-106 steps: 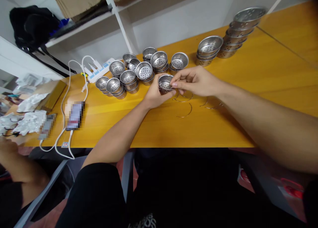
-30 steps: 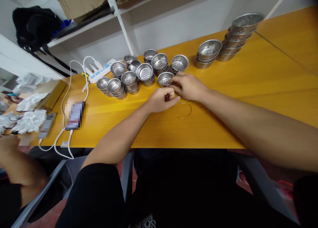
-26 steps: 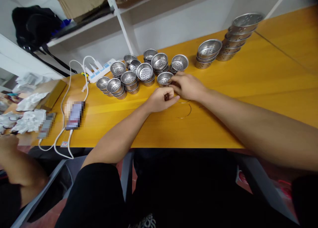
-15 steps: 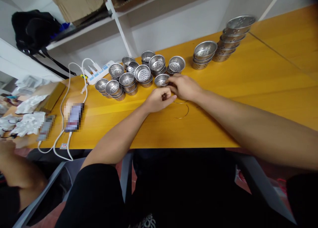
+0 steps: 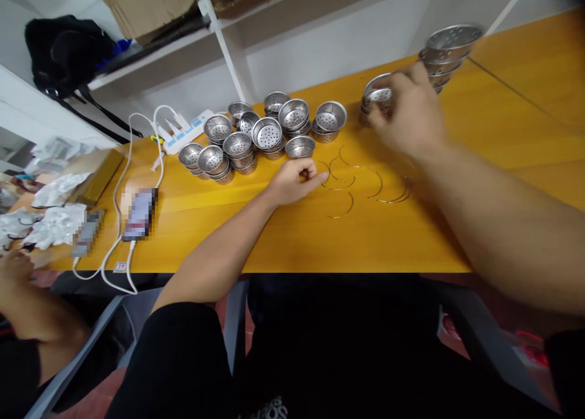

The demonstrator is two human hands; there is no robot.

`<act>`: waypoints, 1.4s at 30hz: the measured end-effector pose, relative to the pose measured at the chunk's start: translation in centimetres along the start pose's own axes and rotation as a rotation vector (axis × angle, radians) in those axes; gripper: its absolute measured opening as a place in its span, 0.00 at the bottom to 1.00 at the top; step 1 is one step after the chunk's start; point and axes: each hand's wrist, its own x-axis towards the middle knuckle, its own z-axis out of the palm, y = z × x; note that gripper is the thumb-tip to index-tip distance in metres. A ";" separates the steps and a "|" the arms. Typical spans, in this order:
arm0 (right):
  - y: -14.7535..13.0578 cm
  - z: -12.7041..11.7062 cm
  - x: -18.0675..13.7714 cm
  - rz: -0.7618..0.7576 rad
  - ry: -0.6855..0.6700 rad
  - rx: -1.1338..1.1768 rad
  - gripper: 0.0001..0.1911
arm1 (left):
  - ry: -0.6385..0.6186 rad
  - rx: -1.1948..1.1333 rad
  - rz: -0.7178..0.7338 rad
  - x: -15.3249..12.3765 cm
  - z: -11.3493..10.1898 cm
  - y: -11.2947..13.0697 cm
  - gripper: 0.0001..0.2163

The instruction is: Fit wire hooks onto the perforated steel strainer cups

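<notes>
My left hand (image 5: 295, 180) rests on the table with curled fingers, the thumb close to the index finger; whatever lies inside the curl is hidden. Just beyond it sits a small perforated metal cup (image 5: 300, 147). My right hand (image 5: 406, 111), blurred by motion, is over a short stack of perforated metal cups (image 5: 378, 95) at the right. Its thumb and fingers are apart near the top rim, and I cannot make out a firm hold. Several thin curved wires (image 5: 351, 207) lie between my hands.
More perforated cups (image 5: 267, 134) stand in stacks left of centre, and a taller stack (image 5: 450, 44) rises at the far right. At left are a power strip (image 5: 189, 130), a phone (image 5: 139, 215) and white cables. Another person's arm (image 5: 41, 315) shows at the left edge.
My right hand has left the small cup near my left hand and moved right to the short stack. This uncovers more curved wires. My left hand stays nearly in place.
</notes>
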 end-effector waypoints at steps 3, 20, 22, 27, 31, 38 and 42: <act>2.5 -0.1 1.0 0.083 -0.096 -0.089 0.29 | -0.015 -0.002 -0.005 0.0 0.0 0.1 0.25; 4.3 0.5 2.2 0.036 -0.166 -0.128 0.24 | -0.026 -0.026 -0.005 0.0 -0.1 0.4 0.24; 3.5 0.3 2.2 0.064 -0.153 -0.111 0.23 | -0.032 -0.027 -0.006 0.0 -0.2 0.3 0.25; 1.9 -0.8 1.7 0.012 0.006 -0.005 0.16 | 0.008 -0.094 -0.052 0.0 -0.1 0.4 0.23; -0.6 -2.2 0.0 -0.182 0.049 0.172 0.15 | 0.132 -0.311 -0.191 0.0 0.5 -0.2 0.21; -6.5 -1.7 -4.1 -0.462 -0.262 0.570 0.25 | 0.245 -0.421 -0.117 0.7 0.3 -2.3 0.46; -6.7 -0.9 -4.4 -0.395 -0.327 0.646 0.29 | 0.227 -0.338 -0.159 0.8 -0.4 -1.7 0.45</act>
